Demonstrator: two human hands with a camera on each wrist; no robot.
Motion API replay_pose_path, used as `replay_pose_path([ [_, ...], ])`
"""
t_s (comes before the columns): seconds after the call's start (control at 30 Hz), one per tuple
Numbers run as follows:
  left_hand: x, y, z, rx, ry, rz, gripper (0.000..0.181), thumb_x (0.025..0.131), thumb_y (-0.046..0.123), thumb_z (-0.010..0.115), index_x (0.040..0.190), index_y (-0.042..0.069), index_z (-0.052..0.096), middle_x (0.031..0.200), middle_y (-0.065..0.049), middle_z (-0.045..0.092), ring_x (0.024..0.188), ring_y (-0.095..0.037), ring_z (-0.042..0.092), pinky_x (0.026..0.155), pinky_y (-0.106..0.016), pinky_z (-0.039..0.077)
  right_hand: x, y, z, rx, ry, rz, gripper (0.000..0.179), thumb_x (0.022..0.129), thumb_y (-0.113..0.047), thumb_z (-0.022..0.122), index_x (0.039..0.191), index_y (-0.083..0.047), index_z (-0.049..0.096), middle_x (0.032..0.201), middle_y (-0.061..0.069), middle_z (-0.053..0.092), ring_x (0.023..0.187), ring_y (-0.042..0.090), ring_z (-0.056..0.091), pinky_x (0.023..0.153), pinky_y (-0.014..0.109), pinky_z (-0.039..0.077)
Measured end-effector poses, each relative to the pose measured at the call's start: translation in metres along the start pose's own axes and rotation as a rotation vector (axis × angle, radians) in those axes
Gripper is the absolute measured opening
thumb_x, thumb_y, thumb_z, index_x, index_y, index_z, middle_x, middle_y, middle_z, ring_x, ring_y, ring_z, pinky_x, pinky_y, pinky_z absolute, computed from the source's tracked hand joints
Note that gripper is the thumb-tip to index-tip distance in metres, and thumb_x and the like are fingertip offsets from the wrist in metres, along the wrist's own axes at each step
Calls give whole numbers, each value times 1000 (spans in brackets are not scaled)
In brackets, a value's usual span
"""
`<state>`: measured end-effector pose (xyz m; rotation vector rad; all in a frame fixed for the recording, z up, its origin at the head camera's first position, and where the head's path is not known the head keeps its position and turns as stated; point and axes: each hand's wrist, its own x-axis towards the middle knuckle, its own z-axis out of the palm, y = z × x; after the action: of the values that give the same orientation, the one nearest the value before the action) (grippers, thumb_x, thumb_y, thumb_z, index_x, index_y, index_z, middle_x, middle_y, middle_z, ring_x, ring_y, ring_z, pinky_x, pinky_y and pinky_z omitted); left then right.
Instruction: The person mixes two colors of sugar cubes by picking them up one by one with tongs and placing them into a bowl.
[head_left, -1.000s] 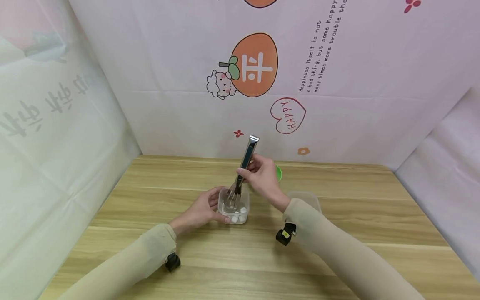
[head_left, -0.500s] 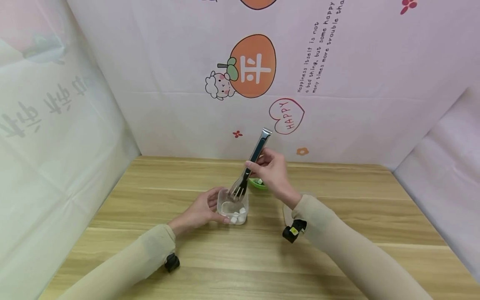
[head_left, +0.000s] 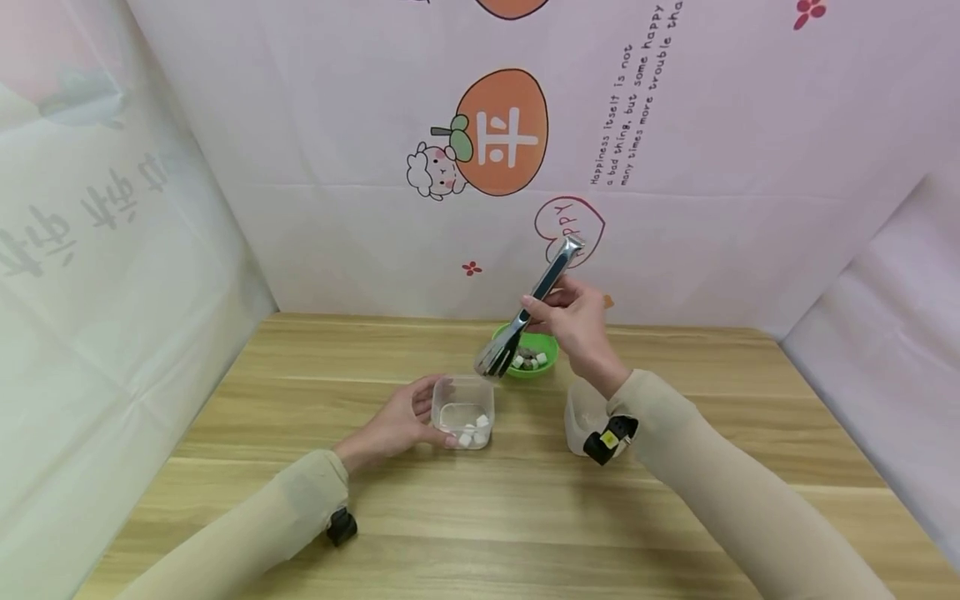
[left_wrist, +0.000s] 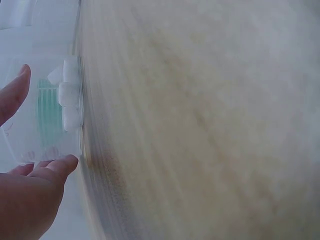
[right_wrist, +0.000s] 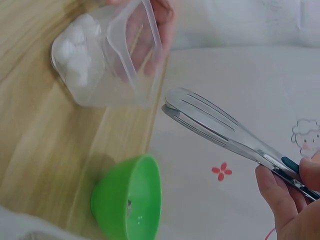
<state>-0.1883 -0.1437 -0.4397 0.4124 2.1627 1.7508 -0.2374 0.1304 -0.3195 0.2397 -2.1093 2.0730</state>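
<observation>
My left hand (head_left: 397, 421) holds a small clear plastic container (head_left: 442, 421) on the table, thumb at the near side and fingers behind. Several white cubes (head_left: 481, 422) lie in its bottom. In my right hand (head_left: 579, 329) are metal tongs (head_left: 551, 275) with dark green grips, pinched between thumb and fingers. They slant down leftward, above the table behind the container and overlapping the left edge of a green bowl (head_left: 552, 354). The right wrist view shows the tong tips (right_wrist: 170, 103) close together, with no piece visible between them. Brown pieces and white cubes lie in the bowl.
A second clear plastic container (head_left: 576, 421) stands to the right, partly covered by my right wrist and its camera (head_left: 611, 440). Behind the wooden table (head_left: 480, 517) rises a white printed cloth (head_left: 337, 233); more cloth hangs at both sides.
My right hand has lifted the tongs out of the left container and carried them right and up. The green bowl and the right container show more fully. My left hand has stayed put.
</observation>
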Motion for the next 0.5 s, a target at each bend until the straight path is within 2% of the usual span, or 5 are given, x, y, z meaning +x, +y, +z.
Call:
replay_pose_path([
  [0.33, 1, -1, 0, 16, 2, 3, 103, 75, -1, 93, 160, -3, 35, 163, -25, 38, 148, -43, 40, 119, -43, 40, 22, 5, -17, -97, 110, 40, 24, 95, -4, 79, 114, 3, 65, 99, 18, 67, 77, 23, 74, 76, 42, 68],
  [0.5, 1, 0, 0, 16, 5, -1, 104, 75, -2, 93, 161, -3, 34, 164, -25, 37, 148, -43, 39, 119, -43, 40, 30, 10, -23, -144, 162, 71, 25, 96, -6, 79, 116, 2, 66, 99, 16, 67, 79, 25, 75, 77, 39, 67],
])
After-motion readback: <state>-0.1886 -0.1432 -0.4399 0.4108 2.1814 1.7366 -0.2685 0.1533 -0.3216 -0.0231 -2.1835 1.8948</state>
